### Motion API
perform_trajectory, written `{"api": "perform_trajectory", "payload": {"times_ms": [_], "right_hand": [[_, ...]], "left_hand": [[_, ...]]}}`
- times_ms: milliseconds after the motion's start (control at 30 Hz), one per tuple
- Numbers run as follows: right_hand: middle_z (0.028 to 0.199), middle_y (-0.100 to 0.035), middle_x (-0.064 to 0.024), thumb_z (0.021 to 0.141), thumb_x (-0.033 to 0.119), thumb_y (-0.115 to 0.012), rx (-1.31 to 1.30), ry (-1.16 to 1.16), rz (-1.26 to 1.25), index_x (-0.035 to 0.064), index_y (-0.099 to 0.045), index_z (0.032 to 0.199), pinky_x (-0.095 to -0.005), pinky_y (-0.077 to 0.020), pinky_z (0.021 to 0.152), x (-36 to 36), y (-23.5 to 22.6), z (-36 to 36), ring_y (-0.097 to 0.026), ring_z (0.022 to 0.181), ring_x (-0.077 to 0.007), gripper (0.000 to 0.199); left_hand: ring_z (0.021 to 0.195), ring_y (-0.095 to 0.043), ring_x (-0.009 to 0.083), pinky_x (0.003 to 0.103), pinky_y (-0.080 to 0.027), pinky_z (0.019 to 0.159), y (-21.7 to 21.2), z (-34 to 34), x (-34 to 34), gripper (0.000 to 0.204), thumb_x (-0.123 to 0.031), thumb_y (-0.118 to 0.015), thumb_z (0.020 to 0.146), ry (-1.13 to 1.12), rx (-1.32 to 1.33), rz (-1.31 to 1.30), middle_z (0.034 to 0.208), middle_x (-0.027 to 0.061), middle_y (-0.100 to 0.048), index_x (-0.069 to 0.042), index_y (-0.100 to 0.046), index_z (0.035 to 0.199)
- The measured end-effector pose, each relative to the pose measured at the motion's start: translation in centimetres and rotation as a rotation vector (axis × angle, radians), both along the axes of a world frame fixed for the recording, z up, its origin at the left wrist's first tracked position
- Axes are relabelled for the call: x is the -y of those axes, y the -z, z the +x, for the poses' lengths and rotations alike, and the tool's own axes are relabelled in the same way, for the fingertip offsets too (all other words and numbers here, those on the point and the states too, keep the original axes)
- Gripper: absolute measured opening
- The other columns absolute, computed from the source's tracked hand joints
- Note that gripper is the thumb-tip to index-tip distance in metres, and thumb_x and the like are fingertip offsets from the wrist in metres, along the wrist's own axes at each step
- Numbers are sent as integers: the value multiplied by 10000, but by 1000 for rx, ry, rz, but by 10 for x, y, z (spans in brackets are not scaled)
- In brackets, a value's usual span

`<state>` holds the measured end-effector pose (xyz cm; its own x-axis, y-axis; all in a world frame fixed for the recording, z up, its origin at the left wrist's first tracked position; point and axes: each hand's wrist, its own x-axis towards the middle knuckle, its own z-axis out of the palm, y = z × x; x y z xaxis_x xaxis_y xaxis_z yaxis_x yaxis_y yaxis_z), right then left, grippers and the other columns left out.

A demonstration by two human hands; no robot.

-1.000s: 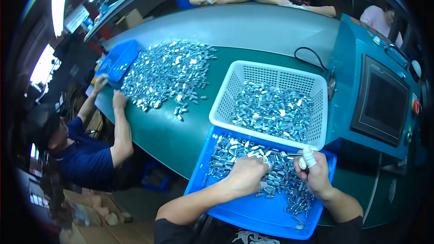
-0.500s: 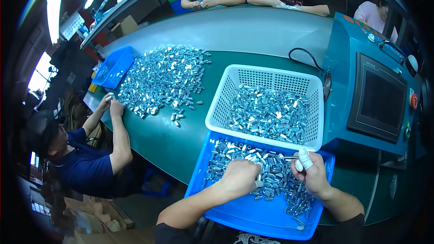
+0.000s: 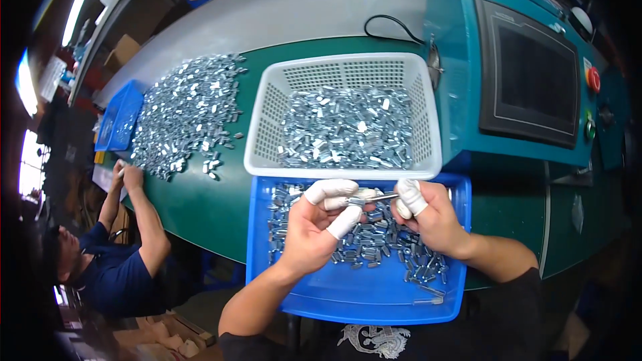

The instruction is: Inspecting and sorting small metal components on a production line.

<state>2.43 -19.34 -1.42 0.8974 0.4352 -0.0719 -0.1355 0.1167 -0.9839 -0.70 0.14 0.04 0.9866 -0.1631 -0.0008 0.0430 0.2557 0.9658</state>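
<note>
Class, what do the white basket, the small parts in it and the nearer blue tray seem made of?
White basket: likely plastic, satin; evenly perforated walls.
Small parts: apparently metal, bright silvery; sharp glints, alloy unclear.
Nearer blue tray: probably plastic, smooth; even colour, rounded corners.

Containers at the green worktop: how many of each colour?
White: 1, the perforated basket of small metal parts
Blue: 2, the front tray and the smaller far-left bin beside the loose pile
Total: 3
</note>
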Motion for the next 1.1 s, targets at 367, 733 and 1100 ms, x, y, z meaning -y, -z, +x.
{"api": "perform_trajectory", "payload": {"times_ms": [367,733,1100], "right_hand": [[532,-430,36,975,326,-411,217,48,-236,95,-481,655,-216,-235,413,6,5,-17,-337,445,-36,401],[570,-478,15,977,337,-408,85,-120,-141,45,-513,739,-184,-247,407,1,2,-9,-339,451,-19,392],[564,-481,0,983,328,-391,-7,-100,-121,46,-529,806,-175,-251,398,4,5,-7,-347,433,-24,361]], "left_hand": [[722,-608,110,258,-496,656,16,-7,9,184,-101,-711,790,-58,177,376,790,67,-654,8,-648,925],[732,-596,88,245,-497,663,20,-7,-2,165,-74,-724,769,45,41,172,799,29,-637,-2,-643,894],[705,-607,282,342,-463,640,22,-12,8,165,-33,-703,732,-180,546,456,767,129,-612,-13,-622,874]]}}
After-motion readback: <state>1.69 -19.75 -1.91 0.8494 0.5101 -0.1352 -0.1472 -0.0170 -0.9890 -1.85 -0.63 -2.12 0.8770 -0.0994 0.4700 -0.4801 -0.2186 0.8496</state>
